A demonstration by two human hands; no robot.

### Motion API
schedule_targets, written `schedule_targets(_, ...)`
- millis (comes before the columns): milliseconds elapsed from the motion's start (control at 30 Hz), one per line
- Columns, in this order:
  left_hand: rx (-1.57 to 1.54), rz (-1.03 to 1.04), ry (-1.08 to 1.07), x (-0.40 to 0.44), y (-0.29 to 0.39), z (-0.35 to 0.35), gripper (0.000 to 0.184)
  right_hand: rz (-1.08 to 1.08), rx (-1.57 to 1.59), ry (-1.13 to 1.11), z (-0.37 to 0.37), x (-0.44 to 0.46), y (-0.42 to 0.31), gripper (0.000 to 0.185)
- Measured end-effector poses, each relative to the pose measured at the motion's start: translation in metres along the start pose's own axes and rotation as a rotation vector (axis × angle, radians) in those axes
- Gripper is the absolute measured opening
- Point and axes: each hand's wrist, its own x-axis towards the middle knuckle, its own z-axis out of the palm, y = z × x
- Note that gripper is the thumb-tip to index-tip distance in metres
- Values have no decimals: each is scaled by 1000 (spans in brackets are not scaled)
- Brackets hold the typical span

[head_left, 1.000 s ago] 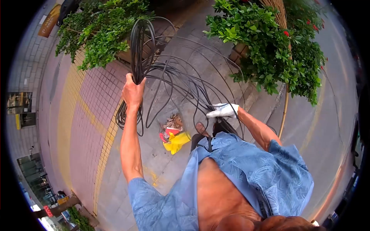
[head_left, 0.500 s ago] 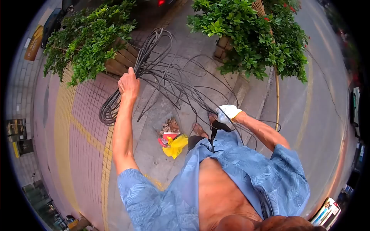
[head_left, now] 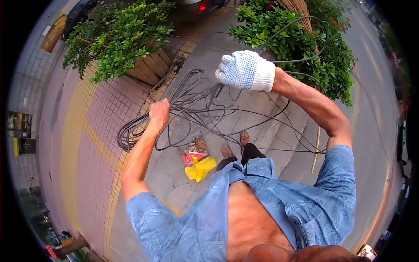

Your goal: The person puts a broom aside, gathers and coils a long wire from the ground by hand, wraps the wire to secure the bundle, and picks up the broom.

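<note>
A bundle of thin black cable [head_left: 124, 135] hangs in loops, with loose strands fanning out to the right. My bare left hand [head_left: 159, 112] is closed around the bundle at its middle. My right hand [head_left: 244, 70] wears a white knitted glove with blue dots and is closed like a fist on the cable. Dark strands come out below its knuckles, and a wide loop rises behind it toward the right-hand bush. The palm side of the glove is hidden. Further strands droop between the hands and over the pavement near my feet.
Leafy bushes [head_left: 118, 39] grow in a wooden planter [head_left: 148, 69] at left; another bush [head_left: 288, 46] stands at right with a straw broom [head_left: 296, 12] against it. A yellow bag [head_left: 200, 169] and debris lie near my feet. A car [head_left: 192, 8] is at the top.
My gloved right hand has risen from near my feet to upper centre, drawing cable up with it. My left hand has dropped slightly and shifted right, still gripping the bundle.
</note>
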Motion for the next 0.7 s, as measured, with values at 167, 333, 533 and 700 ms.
schedule_targets(167,175,193,357,-18,25,-55,20,-382,94,137,5,113,-5,9)
schedule_targets(333,458,167,866,-47,48,-127,7,-240,177,226,28,173,0,16)
schedule_targets(533,72,305,809,-90,56,-143,10,-83,386,44,43,154,15,13)
schedule_targets(700,-1,144,907,-103,79,-159,11,117,542,-116,38,128,16,20)
